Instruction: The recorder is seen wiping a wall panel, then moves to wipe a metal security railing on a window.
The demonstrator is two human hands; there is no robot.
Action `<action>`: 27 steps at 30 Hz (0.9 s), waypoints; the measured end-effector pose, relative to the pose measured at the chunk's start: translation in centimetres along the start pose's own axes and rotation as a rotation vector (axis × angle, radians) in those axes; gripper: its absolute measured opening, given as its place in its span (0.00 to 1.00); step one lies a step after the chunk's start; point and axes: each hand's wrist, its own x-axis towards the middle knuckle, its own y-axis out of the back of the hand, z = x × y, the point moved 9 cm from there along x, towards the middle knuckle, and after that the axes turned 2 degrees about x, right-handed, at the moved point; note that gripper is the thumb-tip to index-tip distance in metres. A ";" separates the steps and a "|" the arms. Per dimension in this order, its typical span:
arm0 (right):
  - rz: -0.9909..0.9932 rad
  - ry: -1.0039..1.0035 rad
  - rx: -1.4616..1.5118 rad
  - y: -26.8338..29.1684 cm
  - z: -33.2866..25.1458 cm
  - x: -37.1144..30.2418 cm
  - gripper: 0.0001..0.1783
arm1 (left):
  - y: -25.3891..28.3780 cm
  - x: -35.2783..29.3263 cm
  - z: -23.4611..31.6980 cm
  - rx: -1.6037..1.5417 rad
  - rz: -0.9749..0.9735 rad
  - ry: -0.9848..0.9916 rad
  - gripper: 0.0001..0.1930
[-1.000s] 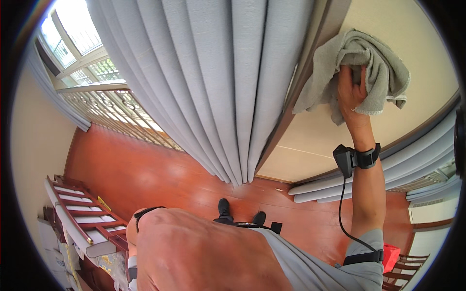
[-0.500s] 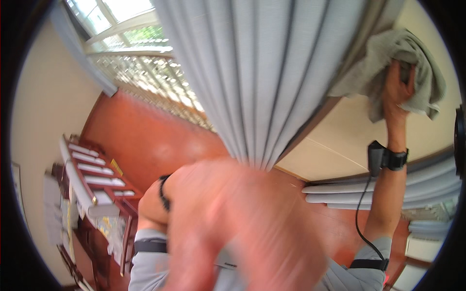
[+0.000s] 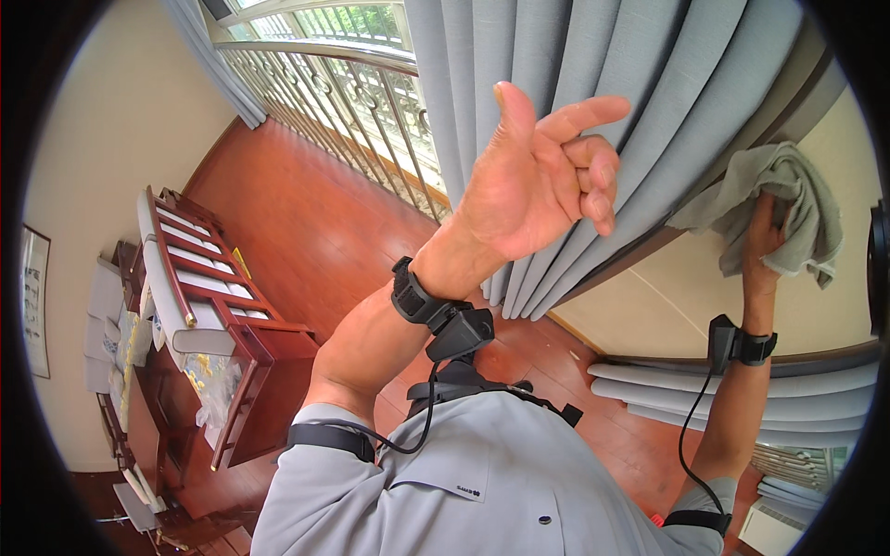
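Cloth: A grey cloth (image 3: 807, 190) is noted at the upper right, bunched in loose folds and laid against the cream wall (image 3: 640, 301); one corner is trailed leftward to the brown trim (image 3: 808, 97).
Right hand: The right hand (image 3: 762, 243) is raised to the wall at the end of an outstretched arm, and the cloth is held by it.
Right fingers: The fingers (image 3: 764, 215) are bent into the folds and gripped on the cloth; the tips are covered, and their exact spacing cannot be told.
Left hand: The left hand (image 3: 547, 176) is lifted at mid-view, palm turned up, well apart from the cloth.
Left fingers: The thumb is stood away from the palm; the index finger is extended to the right with a slight bend, and the other fingers are loosely curled, with a wide gap left at the thumb.
Curtain: A blue-grey curtain (image 3: 630, 74) is hung in long pleats behind the left hand.
Wrists: A black sensor (image 3: 464, 334) is strapped to the left wrist and another to the right; a cable is run from each up the arm.
Surroundings: A metal railing (image 3: 338, 107) is fitted before the window; a wooden settee (image 3: 204, 269) is placed on the red-brown floor (image 3: 278, 218) at left.
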 end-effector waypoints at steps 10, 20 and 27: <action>-0.049 -0.159 0.183 -0.9 -0.1 -0.7 0.10 | 6.5 -3.2 0.9 0.106 0.555 -0.054 0.41; 0.150 0.058 0.099 0.9 -1.6 4.7 0.10 | 10.8 -6.5 -3.4 0.668 0.824 0.336 0.17; -0.001 0.108 0.000 -2.3 -2.5 0.0 0.15 | 12.9 -7.3 -6.8 1.006 0.698 0.634 0.13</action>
